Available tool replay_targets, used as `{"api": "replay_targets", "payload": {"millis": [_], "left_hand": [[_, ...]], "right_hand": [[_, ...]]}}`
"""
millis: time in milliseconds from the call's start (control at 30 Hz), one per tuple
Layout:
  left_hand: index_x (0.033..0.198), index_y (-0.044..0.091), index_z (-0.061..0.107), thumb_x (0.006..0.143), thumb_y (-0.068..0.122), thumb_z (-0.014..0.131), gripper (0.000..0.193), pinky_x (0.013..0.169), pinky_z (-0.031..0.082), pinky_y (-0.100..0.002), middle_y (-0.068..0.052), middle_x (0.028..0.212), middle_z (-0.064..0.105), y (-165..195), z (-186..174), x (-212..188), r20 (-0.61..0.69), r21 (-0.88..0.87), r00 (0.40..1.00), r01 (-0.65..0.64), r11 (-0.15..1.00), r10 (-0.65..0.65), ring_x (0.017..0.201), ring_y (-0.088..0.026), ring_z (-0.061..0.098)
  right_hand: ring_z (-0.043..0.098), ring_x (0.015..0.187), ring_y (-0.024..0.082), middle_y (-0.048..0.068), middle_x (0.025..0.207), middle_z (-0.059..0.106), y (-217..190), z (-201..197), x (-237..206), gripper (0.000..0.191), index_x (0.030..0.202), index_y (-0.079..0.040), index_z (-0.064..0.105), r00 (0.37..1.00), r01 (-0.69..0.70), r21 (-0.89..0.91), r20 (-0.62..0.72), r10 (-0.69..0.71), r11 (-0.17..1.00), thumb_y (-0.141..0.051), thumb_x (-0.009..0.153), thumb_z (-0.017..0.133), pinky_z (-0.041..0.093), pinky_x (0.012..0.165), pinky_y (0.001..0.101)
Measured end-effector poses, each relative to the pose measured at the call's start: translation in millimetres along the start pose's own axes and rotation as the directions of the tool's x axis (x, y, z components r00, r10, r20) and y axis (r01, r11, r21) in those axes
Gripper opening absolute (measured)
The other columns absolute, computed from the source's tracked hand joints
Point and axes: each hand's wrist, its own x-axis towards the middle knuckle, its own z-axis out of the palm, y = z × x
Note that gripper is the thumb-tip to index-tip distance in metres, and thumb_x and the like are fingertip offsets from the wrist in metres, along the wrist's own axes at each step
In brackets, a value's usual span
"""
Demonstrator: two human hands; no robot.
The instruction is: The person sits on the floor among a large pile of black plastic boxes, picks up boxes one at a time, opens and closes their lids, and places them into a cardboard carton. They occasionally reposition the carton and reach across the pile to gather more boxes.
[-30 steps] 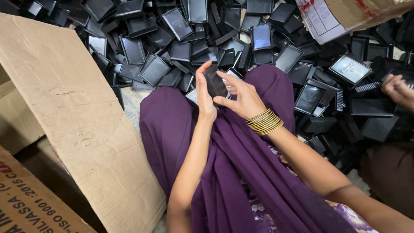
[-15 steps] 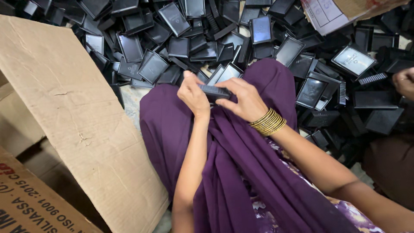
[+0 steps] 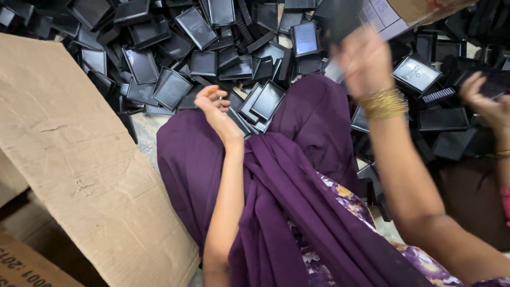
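Half a second ago both hands met on one black case over the lap; now they have parted. The left hand [image 3: 215, 106] hangs empty above the purple cloth [image 3: 297, 175], fingers loosely curled, just beside cases [image 3: 265, 101] lying on the knee. The right hand [image 3: 364, 61] has swung up, blurred, seemingly closed on a dark case [image 3: 344, 21]. Beyond lies the pile [image 3: 143, 58]; left, cardboard [image 3: 69, 175]; far right, another person's hand [image 3: 486, 101]
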Motion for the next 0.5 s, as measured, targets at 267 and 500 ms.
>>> {"api": "replay_targets", "payload": {"millis": [267, 500], "left_hand": [[0.118, 0.007, 0.056, 0.109, 0.054, 0.028, 0.056, 0.071, 0.045, -0.025, -0.004, 0.099, 0.060, -6, -4, 5, -0.075, -0.112, 0.994, 0.071, 0.991, -0.080, 0.078, -0.011, 0.056], [0.139, 0.004, 0.043, 0.105, 0.025, 0.063, 0.045, 0.091, 0.048, -0.030, -0.007, 0.120, 0.057, 2, 0, 7, 0.106, -0.057, 0.993, 0.061, 0.996, -0.055, 0.104, -0.014, 0.057]], "right_hand": [[0.065, 0.117, 0.037, 0.015, 0.128, 0.064, 79, -14, 32, 0.056, 0.131, -0.006, 0.059, 0.858, 0.511, -0.831, 0.477, 0.188, -0.220, -0.002, 0.077, 0.075, 0.054, 0.101, 0.0431], [0.073, 0.082, 0.024, 0.009, 0.101, 0.074, 123, -11, 44, 0.018, 0.113, -0.006, 0.072, 0.989, -0.134, -0.990, -0.136, 0.065, -0.037, -0.007, 0.095, 0.071, 0.058, 0.071, 0.0367]]}}
